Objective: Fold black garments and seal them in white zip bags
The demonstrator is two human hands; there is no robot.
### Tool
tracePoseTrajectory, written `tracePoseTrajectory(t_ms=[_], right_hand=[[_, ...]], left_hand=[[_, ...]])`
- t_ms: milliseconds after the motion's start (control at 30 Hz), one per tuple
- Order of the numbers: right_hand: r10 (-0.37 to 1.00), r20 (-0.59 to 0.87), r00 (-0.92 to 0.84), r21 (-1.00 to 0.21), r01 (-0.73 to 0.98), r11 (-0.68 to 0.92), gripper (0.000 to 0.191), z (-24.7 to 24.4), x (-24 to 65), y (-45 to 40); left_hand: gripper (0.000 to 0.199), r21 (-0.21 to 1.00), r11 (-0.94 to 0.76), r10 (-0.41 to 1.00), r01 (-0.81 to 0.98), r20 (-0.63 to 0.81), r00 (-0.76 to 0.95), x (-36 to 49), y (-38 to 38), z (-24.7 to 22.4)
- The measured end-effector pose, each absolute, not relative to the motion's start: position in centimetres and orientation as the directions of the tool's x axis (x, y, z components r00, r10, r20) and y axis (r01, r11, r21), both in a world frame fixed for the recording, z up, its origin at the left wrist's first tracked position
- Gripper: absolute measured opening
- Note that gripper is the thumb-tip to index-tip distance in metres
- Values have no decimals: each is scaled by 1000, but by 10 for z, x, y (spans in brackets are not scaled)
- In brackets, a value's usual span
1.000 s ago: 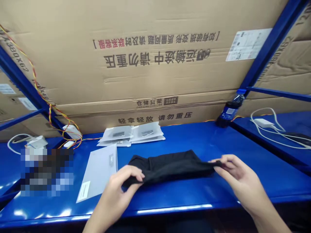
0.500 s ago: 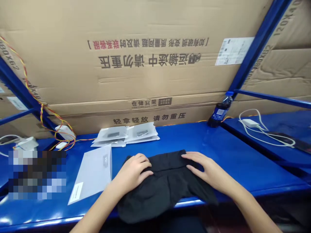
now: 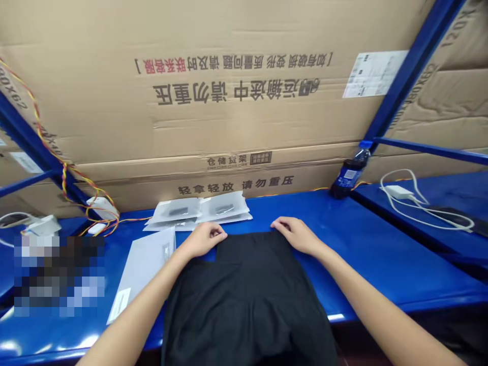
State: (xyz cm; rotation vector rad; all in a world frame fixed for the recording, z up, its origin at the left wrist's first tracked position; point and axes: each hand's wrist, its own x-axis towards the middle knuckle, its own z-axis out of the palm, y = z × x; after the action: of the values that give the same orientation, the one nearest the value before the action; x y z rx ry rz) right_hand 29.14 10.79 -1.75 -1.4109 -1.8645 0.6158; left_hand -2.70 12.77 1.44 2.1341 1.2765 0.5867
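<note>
A black cloth garment (image 3: 247,295) lies spread over the blue shelf (image 3: 366,259), its lower part reaching past the front edge. My left hand (image 3: 208,238) pinches the garment's top left corner, fingers curled. At the top right corner, my right hand (image 3: 295,234) is closed on the cloth between thumb and fingers. The top edge runs fairly straight between both hands, with a fold line below it on the left side.
Clear packets (image 3: 223,206) lie behind my left hand. A white plastic envelope (image 3: 143,262) is at the left. A dark drink bottle (image 3: 348,170) leans at the back right. Wires and a white adapter (image 3: 102,208) sit back left; cardboard (image 3: 236,127) stands behind.
The garment has been pulled out flatter and wider, its top edge now farther back. Both hands have moved away from me, from resting spread on the cloth to gripping its top corners.
</note>
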Motion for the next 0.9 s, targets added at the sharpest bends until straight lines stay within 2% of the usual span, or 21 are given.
tracePoseTrajectory(t_ms=[100, 233, 400, 467, 567, 667, 800, 900], right_hand=[[957, 233, -175, -741, 605, 291, 42, -24, 295, 104], [961, 238, -140, -795, 541, 276, 38, -24, 298, 102], [938, 343, -55, -818, 474, 327, 48, -3, 298, 104], [924, 374, -83, -797, 481, 366, 46, 0, 304, 88], [915, 330, -230, -714, 573, 402, 38, -9, 314, 50], [896, 319, -310, -598, 668, 444, 37, -27, 319, 14], [885, 285, -367, -481, 744, 464, 57, -41, 322, -20], [864, 251, -437, -450, 737, 504, 44, -47, 331, -37]], left_hand=[[43, 689, -374, 892, 620, 84, 444, -32, 131, 3], [39, 704, -391, 886, 593, 112, 451, -38, 133, 7], [30, 658, -457, 888, 598, 306, 342, -39, 122, 36], [25, 611, -519, 855, 598, 358, 376, -42, 100, 43], [19, 453, -647, 760, 613, 327, 561, -47, 55, 39], [17, 301, -689, 725, 660, 308, 617, -51, 14, 25], [47, 90, -736, 639, 671, 421, 644, -62, -26, 8], [33, -51, -766, 533, 640, 506, 678, -81, -48, -12]])
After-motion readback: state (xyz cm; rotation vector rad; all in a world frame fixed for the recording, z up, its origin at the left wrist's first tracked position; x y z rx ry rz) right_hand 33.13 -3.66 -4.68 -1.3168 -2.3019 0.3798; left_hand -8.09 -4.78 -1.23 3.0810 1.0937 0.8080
